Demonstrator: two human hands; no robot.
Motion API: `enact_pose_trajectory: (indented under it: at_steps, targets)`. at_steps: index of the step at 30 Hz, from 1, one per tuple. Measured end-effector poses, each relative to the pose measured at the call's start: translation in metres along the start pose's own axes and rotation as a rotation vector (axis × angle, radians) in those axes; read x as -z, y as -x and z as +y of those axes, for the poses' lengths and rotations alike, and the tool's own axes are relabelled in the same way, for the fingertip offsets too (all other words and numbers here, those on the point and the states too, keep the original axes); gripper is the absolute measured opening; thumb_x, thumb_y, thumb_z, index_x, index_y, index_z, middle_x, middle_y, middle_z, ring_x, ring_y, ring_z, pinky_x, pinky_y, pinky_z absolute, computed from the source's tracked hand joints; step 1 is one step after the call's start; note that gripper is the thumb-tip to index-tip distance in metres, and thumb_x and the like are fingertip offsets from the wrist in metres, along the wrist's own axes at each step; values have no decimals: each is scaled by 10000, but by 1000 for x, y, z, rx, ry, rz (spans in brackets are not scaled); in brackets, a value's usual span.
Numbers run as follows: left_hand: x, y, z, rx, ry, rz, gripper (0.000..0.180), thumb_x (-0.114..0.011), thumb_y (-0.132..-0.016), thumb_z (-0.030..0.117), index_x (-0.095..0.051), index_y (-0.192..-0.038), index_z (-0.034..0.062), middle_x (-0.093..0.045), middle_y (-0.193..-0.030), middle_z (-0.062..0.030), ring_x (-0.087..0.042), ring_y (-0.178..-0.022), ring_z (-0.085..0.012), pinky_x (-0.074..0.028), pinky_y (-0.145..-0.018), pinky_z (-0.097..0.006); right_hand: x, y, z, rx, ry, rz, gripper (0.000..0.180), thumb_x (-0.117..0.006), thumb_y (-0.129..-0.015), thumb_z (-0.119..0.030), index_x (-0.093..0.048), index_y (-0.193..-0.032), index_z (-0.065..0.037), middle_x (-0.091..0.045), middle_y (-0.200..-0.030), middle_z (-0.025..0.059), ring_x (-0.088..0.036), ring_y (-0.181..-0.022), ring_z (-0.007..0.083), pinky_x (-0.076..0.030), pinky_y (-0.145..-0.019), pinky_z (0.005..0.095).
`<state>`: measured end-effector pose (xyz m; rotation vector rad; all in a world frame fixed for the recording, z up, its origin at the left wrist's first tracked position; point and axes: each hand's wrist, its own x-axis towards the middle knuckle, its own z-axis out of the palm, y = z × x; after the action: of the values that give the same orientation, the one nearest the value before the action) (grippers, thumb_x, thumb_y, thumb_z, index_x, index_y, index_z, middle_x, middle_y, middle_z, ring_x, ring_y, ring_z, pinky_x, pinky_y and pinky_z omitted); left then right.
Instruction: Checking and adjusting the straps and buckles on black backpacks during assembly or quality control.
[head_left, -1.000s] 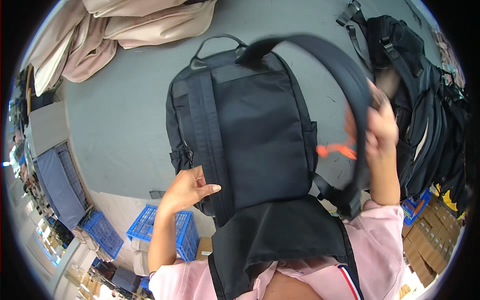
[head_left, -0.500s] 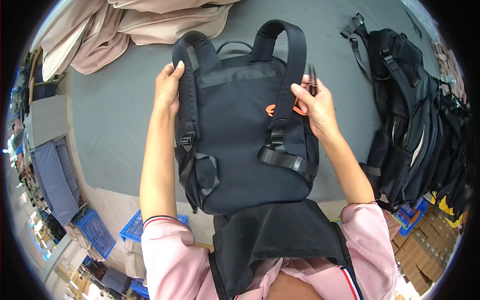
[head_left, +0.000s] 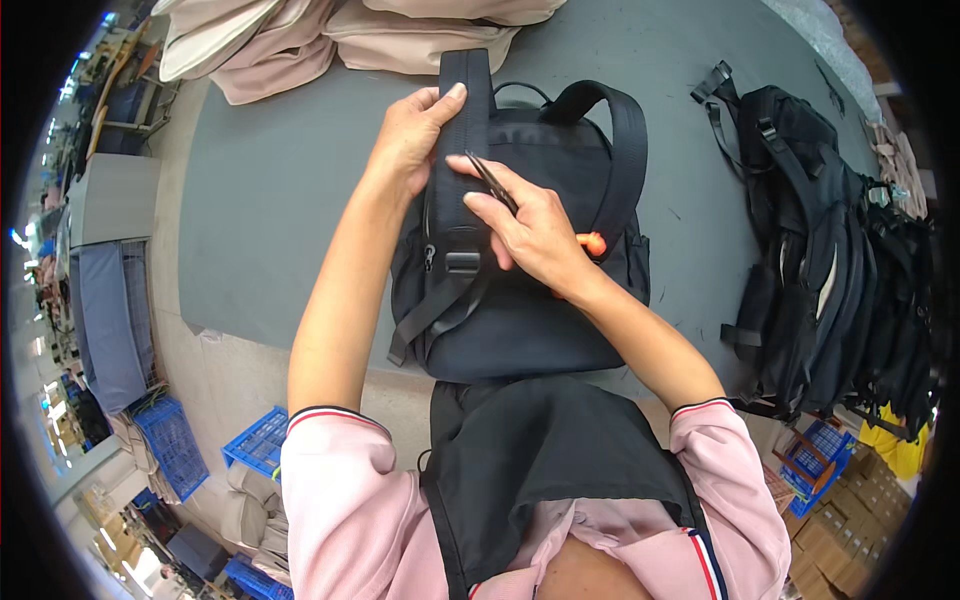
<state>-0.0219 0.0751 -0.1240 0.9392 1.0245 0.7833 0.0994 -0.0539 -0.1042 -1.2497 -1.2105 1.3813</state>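
A black backpack [head_left: 545, 300] lies strap side up on the grey table [head_left: 270, 190]. My left hand [head_left: 412, 135] holds its left shoulder strap [head_left: 462, 130], with the thumb on top of the strap. My right hand [head_left: 530, 235] grips small thread snips with an orange handle [head_left: 592, 243]. Their dark blades [head_left: 492, 183] point at the strap just beside my left thumb. The right shoulder strap [head_left: 625, 150] arches free over the top of the bag.
Several beige bags [head_left: 330, 30] are piled at the table's far edge. A row of black backpacks [head_left: 830, 270] lies along the right side. Blue plastic crates [head_left: 260, 440] stand on the floor at the lower left, and cardboard boxes [head_left: 850, 560] at the lower right.
The backpack has come down flat on the table. My left hand slid from the bag's top left corner onto the left strap, and my right hand brought the snips across to it.
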Motion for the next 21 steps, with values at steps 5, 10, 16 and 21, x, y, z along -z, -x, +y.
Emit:
enact_pose_trajectory:
  at_steps: [5, 10, 16, 21]
  targets:
    - [13, 105, -13, 62, -19, -89, 371, -572, -903, 344, -597, -1072, 14, -605, -985, -61, -568, -902, -130, -466, -769, -289, -6, 12, 1, -57, -404, 60, 290, -506, -936, -161, -562, -1194, -40, -533, -623, -13, -488, -411, 59, -392, -420, 215]
    - [11, 177, -25, -270, -263, -82, 318, -729, -752, 200, -617, -960, -13, -467, -1241, -115, -542, -1041, -200, -440, -880, -349, -18, 26, -10, -99, -335, -2, 311, -532, -937, -251, -595, -1158, -42, -474, -596, -52, -418, -409, 29, -328, -406, 187]
    - [24, 175, -9, -704, -519, -231, 297, -717, -728, 154, -629, -959, -12, -498, -1292, -117, -373, -1267, -314, -352, -990, -390, -31, 53, -22, -93, -355, 50, 277, -515, -941, -227, -624, -1116, -42, -496, -629, -47, -383, -432, 16, -290, -406, 181]
    - [30, 167, -13, -671, -485, -306, 338, -719, -756, 231, -619, -971, -10, -548, -1210, -70, -409, -1166, -276, -360, -956, -360, -50, 95, -24, 123, -33, 503, 164, -618, -880, -171, -616, -936, -17, -537, -664, -31, -398, -519, 5, -313, -456, 183]
